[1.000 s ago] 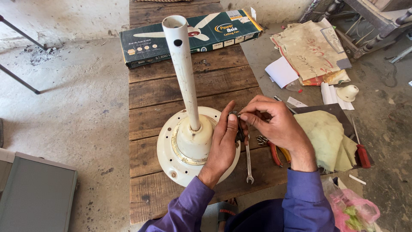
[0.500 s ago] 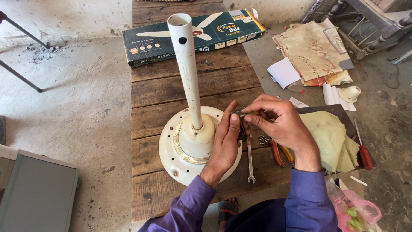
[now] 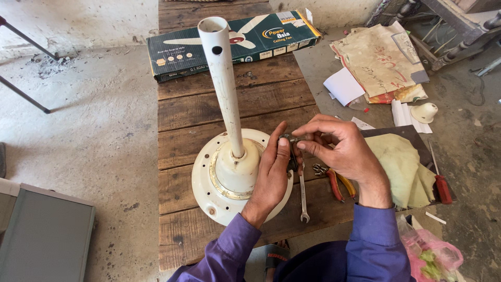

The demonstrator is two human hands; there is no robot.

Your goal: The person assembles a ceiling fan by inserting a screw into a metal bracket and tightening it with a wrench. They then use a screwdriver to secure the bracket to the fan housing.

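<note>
Over the wooden table (image 3: pixel 209 112) now, and the cream ceiling-fan motor (image 3: pixel 229 180) sits flat on the planks with its white downrod (image 3: pixel 224 83) standing upright out of the middle; the left hand (image 3: pixel 271 175) lies open-palmed against the motor's right side, fingers stretched up, steadying it rather than clasping it; the right hand (image 3: pixel 342 149) has thumb and forefinger pinched on a small dark metal fitting (image 3: pixel 288 140) held right at the left fingertips, just off the motor's rim; what kind of part it is, too small to tell. As for progress, I'd judge this mid-job: the fitting is not yet seated; a little cluster of loose screws (image 3: pixel 319 168) lies on the table beside the motor; a spanner (image 3: pixel 303 196) lies idle below the hands, red-handled pliers (image 3: pixel 336 185) just to its right, a red screwdriver (image 3: pixel 441 180) well apart; no blades on the motor; the long green fan box (image 3: pixel 229 44) rests at the far end.
</note>
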